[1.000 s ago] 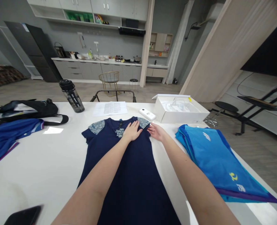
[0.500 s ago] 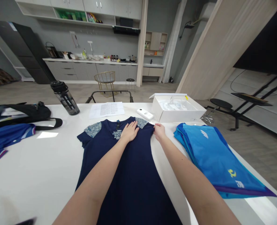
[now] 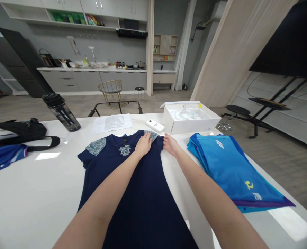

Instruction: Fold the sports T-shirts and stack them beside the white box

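Note:
A navy blue shirt (image 3: 132,193) with patterned grey shoulder patches lies flat on the white table (image 3: 34,186), neck away from me. My left hand (image 3: 143,144) rests flat on its right shoulder area, fingers stretched out. My right hand (image 3: 170,144) sits at the shirt's right edge by the folded-in sleeve, fingers curled on the fabric's edge.
A stack of folded light-blue shirts (image 3: 231,169) lies at the right. An open white box (image 3: 191,117), a small white device (image 3: 155,125) and a printed sheet (image 3: 111,122) lie behind the shirt. A dark water bottle (image 3: 61,111), a black bag (image 3: 18,131) and blue clothing (image 3: 1,155) are at the left.
The view has shifted, so everything sits a little further left. My right hand has closed in on the shirt's right edge; my left hand stays flat near the right shoulder.

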A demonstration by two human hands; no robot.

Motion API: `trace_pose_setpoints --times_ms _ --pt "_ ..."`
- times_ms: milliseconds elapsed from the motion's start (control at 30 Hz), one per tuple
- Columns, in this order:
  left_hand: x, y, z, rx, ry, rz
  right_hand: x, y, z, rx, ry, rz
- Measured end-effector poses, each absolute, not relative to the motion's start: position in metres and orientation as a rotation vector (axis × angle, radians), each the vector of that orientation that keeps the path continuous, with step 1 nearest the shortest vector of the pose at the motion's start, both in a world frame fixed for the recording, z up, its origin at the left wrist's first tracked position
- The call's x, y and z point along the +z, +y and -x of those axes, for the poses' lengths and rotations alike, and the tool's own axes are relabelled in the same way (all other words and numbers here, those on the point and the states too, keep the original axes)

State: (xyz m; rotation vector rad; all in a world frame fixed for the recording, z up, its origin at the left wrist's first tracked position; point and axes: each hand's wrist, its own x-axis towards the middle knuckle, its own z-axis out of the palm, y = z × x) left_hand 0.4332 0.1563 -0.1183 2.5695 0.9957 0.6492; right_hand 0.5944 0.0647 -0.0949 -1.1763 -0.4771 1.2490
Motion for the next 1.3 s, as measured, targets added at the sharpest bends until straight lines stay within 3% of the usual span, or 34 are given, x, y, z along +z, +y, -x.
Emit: trace_pose_setpoints --times_ms 167,333,667,767,1100,1300 --pt "-0.131 0.168 -0.420 0.689 1.026 -2.362 -0.075 0.057 -0.585 1.593 -0.389 0.897" --pt "-0.130 0.175 -0.415 0.582 0.927 -2.435 -0.064 0.060 -0.574 1.288 -0.419 0.937" --pt "-0.130 0.161 -0.418 0.494 0.855 -2.687 -0.078 0.064 -0.589 1.204 -0.680 1.513" --pt "-0.128 0.159 -0.419 0.413 0.848 -2.769 -0.087 0.067 -0.592 1.051 -0.733 1.644" --pt "-0.114 0.129 -0.398 0.558 1.150 -2.743 -0.088 0.055 -0.574 0.064 -1.165 2.089" --pt "-0.107 0.096 -0.326 0.613 1.299 -2.790 -0.092 0.031 -0.511 0.050 -1.912 1.814"
